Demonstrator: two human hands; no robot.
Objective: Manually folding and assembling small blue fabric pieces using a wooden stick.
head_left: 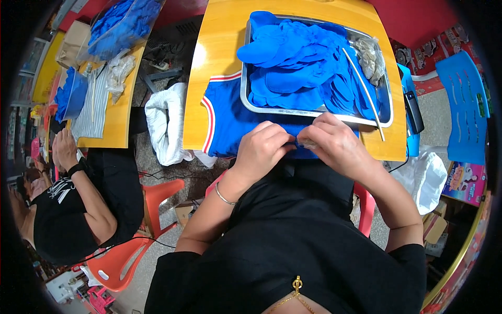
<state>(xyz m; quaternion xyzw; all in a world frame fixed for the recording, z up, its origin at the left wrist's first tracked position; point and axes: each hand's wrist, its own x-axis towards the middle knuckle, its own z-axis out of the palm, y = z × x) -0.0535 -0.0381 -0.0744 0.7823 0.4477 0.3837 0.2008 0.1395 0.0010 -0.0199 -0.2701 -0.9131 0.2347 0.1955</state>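
Observation:
My left hand [264,147] and my right hand [339,142] meet at the near edge of the yellow table, fingers pinched and tips close together. Something small sits between them, too covered to name; a pale greyish bit shows under my right fingers. Beneath both hands lies a blue sleeveless jersey [226,112] with red and white trim, its far part going under a metal tray [314,113]. Piled in that tray are several flat blue fabric pieces [293,78]. A clear bag of small beige things [368,58] rests in its right corner, and a thin white stick [363,86] leans across the rim.
Left of me, a co-worker [78,214] sits on an orange chair [125,261] at another yellow table holding a striped cloth [93,107] and blue pieces. White sacks [166,123] stand between the tables. To the right are a blue plastic chair [463,107] and boxes [465,183].

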